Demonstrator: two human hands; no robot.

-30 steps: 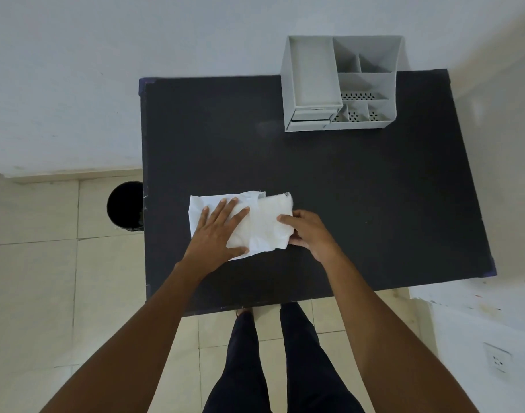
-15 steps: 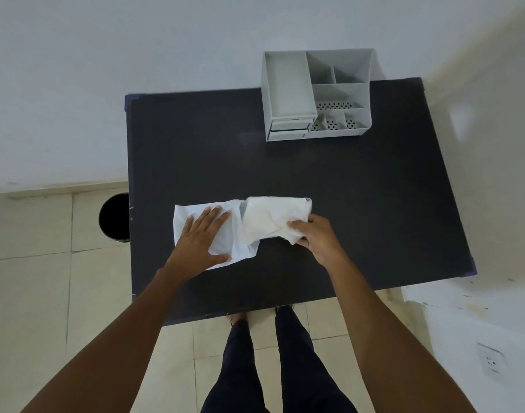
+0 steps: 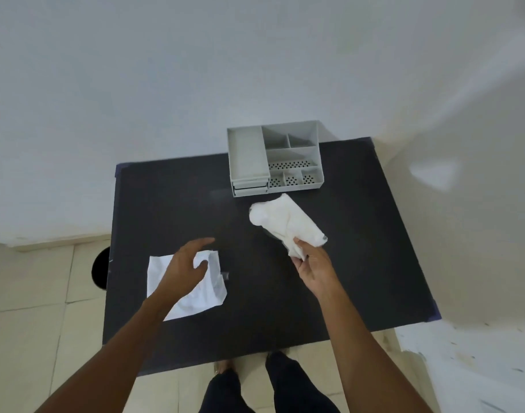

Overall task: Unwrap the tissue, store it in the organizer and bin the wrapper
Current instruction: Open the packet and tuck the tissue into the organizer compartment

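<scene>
A white wad of tissue (image 3: 282,223) hangs above the black table (image 3: 359,248), pinched at its near end by my right hand (image 3: 310,268). It is a little in front of the grey organizer (image 3: 273,158), which stands at the table's far edge with several open compartments and small drawers. The flat white wrapper (image 3: 189,296) lies on the table's left part. My left hand (image 3: 185,265) hovers just over it with fingers spread and holds nothing.
A round black bin (image 3: 101,268) stands on the tiled floor, half hidden by the table's left edge. White walls close in behind and to the right. My legs show below the table's near edge.
My right hand has pulled the tissue out of the wrapper and lifted it up and right toward the organizer. My left hand has let go of the wrapper and risen.
</scene>
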